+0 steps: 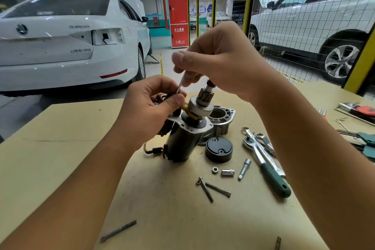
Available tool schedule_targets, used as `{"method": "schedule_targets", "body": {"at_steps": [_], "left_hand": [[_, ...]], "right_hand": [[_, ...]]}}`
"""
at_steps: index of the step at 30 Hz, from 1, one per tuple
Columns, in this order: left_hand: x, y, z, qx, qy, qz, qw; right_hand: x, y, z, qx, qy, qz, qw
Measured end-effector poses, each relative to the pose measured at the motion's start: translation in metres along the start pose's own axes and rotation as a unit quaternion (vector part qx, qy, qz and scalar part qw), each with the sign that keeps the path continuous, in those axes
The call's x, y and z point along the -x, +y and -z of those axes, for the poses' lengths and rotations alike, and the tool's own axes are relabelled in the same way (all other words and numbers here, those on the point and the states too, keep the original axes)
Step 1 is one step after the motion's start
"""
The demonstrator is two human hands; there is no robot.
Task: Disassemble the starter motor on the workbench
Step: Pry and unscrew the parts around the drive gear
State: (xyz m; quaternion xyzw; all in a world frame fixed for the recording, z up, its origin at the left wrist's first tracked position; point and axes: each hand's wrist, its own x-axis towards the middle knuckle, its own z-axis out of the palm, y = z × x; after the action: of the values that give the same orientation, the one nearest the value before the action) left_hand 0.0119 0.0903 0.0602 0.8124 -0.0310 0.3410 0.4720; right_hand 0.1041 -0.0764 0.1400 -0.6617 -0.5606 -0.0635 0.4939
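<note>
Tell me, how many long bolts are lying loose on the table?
2. One long bolt and the other long bolt lie together at the front of the workbench, heads apart, tips nearly meeting. More may hide behind the hands or motor.

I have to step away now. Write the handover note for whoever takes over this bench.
Left hand grips the top of the starter motor, which stands upright on the workbench.
Right hand pinches a thin metal tool above the gear.
Done: black end cap and grey housing are off, beside the motor; two long bolts, a nut and a socket lie in front. Ratchet lies to the right.
Left: the gear, shaft and motor body are still together.
</note>
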Motion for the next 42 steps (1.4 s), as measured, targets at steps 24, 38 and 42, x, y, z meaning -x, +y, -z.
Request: {"method": "schedule_targets", "body": {"at_steps": [24, 38, 42], "left_hand": [[0.002, 0.002, 0.004, 0.043, 0.025, 0.0, 0.999], [-0.002, -0.003, 0.011, 0.033, -0.01, 0.012, 0.999], [-0.003, -0.004, 0.014, 0.0, -0.03, 0.018, 0.999]], "right_hand": [[-0.001, -0.012, -0.014, 0.218, 0.135, -0.068, 0.964], [-0.004, 0.012, -0.023, 0.043, 0.036, 0.058, 0.997], [-0.005, 0.015, -0.019, -0.02, 0.031, 0.049, 0.998]]}}
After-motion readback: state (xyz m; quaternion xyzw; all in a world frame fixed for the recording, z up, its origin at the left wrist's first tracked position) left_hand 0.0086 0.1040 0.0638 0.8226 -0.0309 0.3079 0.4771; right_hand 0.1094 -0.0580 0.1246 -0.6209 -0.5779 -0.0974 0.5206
